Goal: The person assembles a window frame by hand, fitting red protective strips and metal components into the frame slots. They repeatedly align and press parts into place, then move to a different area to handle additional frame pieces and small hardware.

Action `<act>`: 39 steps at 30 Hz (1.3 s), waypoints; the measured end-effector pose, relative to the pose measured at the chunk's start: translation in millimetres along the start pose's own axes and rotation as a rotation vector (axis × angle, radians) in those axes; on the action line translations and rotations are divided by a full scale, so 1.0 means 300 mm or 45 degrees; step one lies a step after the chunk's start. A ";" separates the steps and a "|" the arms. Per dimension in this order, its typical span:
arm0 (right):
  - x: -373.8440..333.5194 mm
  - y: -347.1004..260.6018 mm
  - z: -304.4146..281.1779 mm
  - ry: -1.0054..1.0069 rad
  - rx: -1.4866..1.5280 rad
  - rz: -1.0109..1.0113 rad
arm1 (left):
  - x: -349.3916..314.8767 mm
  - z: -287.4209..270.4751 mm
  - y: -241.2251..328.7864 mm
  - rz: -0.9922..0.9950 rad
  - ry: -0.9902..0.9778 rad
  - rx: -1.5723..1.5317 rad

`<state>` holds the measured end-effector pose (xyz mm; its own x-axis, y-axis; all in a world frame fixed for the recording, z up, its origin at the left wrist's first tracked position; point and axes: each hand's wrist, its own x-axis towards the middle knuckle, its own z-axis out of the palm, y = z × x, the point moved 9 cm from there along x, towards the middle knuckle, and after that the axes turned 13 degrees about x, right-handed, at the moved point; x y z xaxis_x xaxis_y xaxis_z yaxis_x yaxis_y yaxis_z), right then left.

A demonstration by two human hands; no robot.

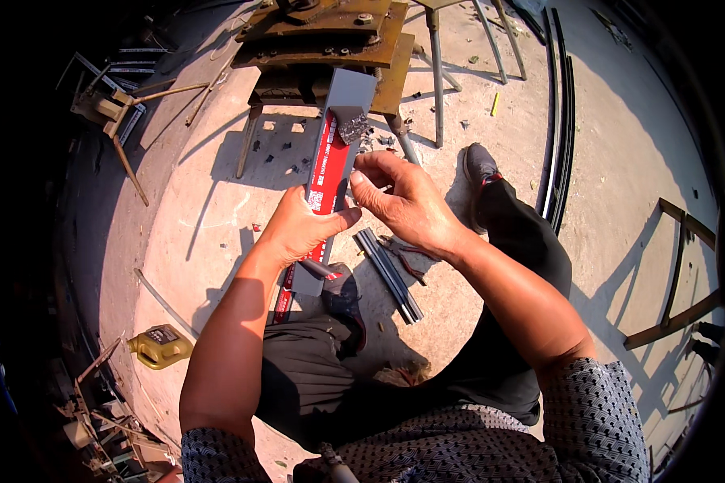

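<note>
A long grey profile (351, 87) with red printed protective film (324, 173) stands tilted in front of me. My left hand (302, 224) is closed round its middle, with the thumb lying across the face. Near the upper end, a dark crumpled patch (351, 125) shows on the profile. My right hand (403, 197) is beside the profile's right edge, fingers curled and thumb against the fingertips in a pinch. Whatever lies between those fingertips is too small to make out. The profile's lower end comes down by my left shoe (344, 302).
Short dark profile pieces (388, 275) and red-handled pliers (413, 267) lie on the ground between my feet. A rusty metal bench (322, 48) stands ahead, small scraps beneath. Long dark bars (554, 129) lie to the right. A gold jug (161, 347) sits left, near scrap metal (109, 431).
</note>
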<state>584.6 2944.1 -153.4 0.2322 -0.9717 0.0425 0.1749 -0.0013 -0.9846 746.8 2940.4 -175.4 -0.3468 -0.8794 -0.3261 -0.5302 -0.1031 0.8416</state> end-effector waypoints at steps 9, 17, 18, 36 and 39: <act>0.000 -0.024 -0.009 0.175 0.038 -0.060 | -0.002 0.051 0.010 0.052 -0.088 -0.207; -0.022 -0.061 -0.002 0.167 0.095 -0.046 | -0.007 0.111 0.049 -0.031 -0.268 -0.202; -0.024 -0.068 0.005 0.142 0.140 -0.045 | -0.010 0.113 0.052 -0.043 -0.278 -0.209; -0.017 -0.049 -0.010 0.163 -0.044 -0.128 | 0.010 0.088 0.008 0.010 -0.176 -0.215; -0.012 -0.027 -0.034 0.212 -0.161 -0.040 | 0.020 0.067 0.001 -0.028 -0.054 -0.195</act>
<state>572.7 2945.3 -147.5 0.0656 -0.9963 0.0550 0.0558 -0.0514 -0.9971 729.2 2944.5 -185.8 -0.3705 -0.8559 -0.3607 -0.4153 -0.1947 0.8886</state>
